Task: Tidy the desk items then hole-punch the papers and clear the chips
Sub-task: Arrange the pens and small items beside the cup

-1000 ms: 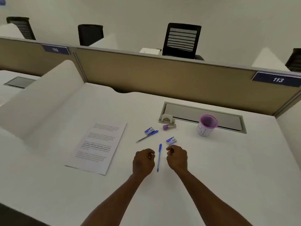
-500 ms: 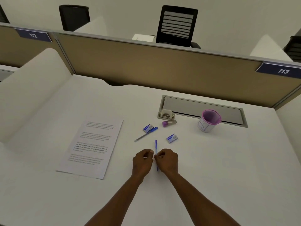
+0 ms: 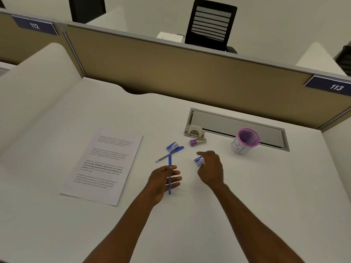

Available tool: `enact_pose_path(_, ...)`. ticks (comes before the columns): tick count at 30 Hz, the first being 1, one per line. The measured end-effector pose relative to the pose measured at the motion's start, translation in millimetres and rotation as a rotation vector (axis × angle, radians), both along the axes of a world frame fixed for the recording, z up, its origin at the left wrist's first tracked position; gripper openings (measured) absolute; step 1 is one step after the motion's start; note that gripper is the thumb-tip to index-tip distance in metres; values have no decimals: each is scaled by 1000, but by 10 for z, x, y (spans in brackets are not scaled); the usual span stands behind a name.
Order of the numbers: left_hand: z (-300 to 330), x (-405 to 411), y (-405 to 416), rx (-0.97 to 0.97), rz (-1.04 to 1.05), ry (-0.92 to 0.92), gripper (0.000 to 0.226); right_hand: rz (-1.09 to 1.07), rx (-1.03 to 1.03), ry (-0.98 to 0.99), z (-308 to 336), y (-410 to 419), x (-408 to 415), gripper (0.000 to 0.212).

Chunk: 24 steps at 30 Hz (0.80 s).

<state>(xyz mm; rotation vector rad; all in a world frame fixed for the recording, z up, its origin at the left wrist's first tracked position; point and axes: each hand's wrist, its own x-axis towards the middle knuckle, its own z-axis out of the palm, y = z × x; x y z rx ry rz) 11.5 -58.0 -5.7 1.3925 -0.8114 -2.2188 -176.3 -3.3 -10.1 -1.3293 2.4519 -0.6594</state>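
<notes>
My left hand (image 3: pixel 163 179) holds a blue pen (image 3: pixel 169 162) upright between its fingers, near the middle of the white desk (image 3: pixel 247 196). My right hand (image 3: pixel 210 168) curls around a small blue-and-white box (image 3: pixel 198 160) lying on the desk; whether it grips the box is unclear. A second small box (image 3: pixel 172 146) and another blue pen (image 3: pixel 171 153) lie just beyond my left hand. A purple-capped tube (image 3: pixel 197 142) lies in front of a beige hole punch (image 3: pixel 194 130). Printed papers (image 3: pixel 104 166) lie to the left. A purple-rimmed cup (image 3: pixel 245 141) stands at the right.
A grey cable tray lid (image 3: pixel 228 122) is set into the desk behind the punch and cup. A tan partition (image 3: pixel 171 73) closes the back; a white curved divider (image 3: pixel 28 92) stands on the left. Black chairs (image 3: pixel 210 25) are beyond the partition.
My left hand has picked the blue pen up off the desk and shifted left. My right hand has let go of the pen and reached forward to the small box.
</notes>
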Motion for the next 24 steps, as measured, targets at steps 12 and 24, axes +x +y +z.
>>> enact_pose_path(12, -75, -87, 84, 2, 59, -4, 20, 23, 114, -133, -155, -97, -197, 32)
enact_pose_path(24, -114, -133, 170, -66, 80, -62, 18, -197, -159, -657, -67, 268, 695, 24)
